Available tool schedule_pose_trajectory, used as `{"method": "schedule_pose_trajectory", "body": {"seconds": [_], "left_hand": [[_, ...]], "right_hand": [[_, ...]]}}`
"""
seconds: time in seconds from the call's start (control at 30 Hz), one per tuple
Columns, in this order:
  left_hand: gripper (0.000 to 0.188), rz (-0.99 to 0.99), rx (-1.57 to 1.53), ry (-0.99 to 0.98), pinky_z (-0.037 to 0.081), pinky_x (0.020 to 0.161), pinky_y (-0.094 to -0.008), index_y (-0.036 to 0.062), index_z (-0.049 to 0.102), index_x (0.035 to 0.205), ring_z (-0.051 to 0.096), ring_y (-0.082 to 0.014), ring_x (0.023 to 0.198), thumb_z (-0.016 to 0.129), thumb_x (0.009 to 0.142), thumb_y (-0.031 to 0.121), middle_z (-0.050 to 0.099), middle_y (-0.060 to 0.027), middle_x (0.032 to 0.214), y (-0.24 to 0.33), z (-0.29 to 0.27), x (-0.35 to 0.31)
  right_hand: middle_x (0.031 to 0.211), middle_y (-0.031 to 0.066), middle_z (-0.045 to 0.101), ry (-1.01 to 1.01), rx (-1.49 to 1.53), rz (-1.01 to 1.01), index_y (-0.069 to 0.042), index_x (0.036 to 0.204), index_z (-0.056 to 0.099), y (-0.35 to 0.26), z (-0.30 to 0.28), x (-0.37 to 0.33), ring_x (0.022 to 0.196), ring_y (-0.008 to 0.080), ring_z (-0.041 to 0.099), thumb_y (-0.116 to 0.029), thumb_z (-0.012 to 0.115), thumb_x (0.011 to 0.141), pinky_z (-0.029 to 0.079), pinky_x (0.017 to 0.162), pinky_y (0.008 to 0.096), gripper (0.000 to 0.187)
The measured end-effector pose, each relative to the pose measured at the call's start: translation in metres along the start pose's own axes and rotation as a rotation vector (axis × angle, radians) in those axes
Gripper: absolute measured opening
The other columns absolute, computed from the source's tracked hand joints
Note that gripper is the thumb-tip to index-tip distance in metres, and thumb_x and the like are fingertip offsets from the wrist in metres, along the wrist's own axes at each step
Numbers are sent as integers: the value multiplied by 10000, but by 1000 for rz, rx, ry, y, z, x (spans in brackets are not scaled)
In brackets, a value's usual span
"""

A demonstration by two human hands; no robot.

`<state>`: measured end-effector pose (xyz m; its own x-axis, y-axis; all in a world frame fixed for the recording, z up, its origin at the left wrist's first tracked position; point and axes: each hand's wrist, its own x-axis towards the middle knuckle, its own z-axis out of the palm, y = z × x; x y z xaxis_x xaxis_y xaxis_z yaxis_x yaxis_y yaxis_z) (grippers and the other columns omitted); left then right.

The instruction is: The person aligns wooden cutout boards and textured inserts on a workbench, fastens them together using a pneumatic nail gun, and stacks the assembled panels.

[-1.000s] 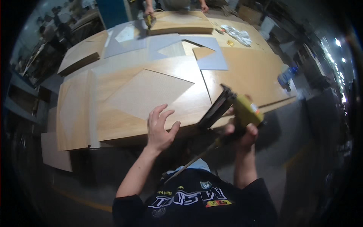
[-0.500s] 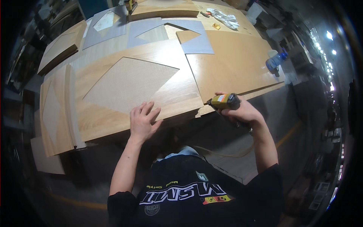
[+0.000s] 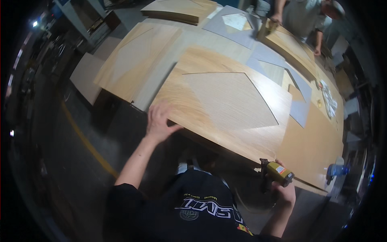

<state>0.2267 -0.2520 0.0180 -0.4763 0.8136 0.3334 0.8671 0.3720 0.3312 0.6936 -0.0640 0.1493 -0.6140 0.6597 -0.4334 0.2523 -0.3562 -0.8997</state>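
My left hand (image 3: 158,125) lies at the near left corner of a light wood-grain panel (image 3: 181,78). Its slightly blurred fingers rest on the top and its thumb stretches along the front edge. A ribbed pale shape with a dark angled outline (image 3: 231,101) covers much of the panel's face. In my right hand (image 3: 287,192) is a yellow-green and black nail gun (image 3: 278,171), its black nose close to the panel's near right corner. The gun's handle is partly hidden by my fingers.
Similar panels (image 3: 141,48) lie to the left, and another stack (image 3: 173,14) beyond. Grey cut-out sheets (image 3: 300,109) and a plain tan board (image 3: 314,149) lie to the right, near a blue bottle (image 3: 338,170). A co-worker's hand (image 3: 276,18) touches a far stack (image 3: 290,44).
The view has swung left, bringing a co-worker into sight at the far right. My left hand has shifted from the panel's front middle to its near left corner. The nail gun stays in my right hand.
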Motion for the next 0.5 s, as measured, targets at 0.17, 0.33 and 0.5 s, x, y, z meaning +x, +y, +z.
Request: {"method": "schedule_pose_trajectory", "body": {"seconds": [0.17,0.33,0.5], "left_hand": [[898,-221,-58,4,327,1154,-467,21,544,1414,471,-341,1365,874,706,464,558,-195,1413,-60,-25,-2],[828,-164,-289,59,416,1104,-438,-12,593,1332,563,-337,1271,886,702,438,626,-183,1322,-82,0,-6],[792,-58,-343,187,454,1020,-431,8,628,1276,595,-302,1223,890,682,462,658,-139,1264,-91,9,-4]], "right_hand": [[1248,164,639,5,42,77,27,1517,370,-16,49,34,1103,239,659,42,623,665,553,864,316,889],[1326,175,594,-106,5,9,29,1528,345,-23,124,64,1149,262,647,40,656,673,529,936,344,910],[1355,151,590,-172,-112,15,19,1512,390,-30,209,97,1214,219,603,-34,760,691,466,1038,342,902]]}}
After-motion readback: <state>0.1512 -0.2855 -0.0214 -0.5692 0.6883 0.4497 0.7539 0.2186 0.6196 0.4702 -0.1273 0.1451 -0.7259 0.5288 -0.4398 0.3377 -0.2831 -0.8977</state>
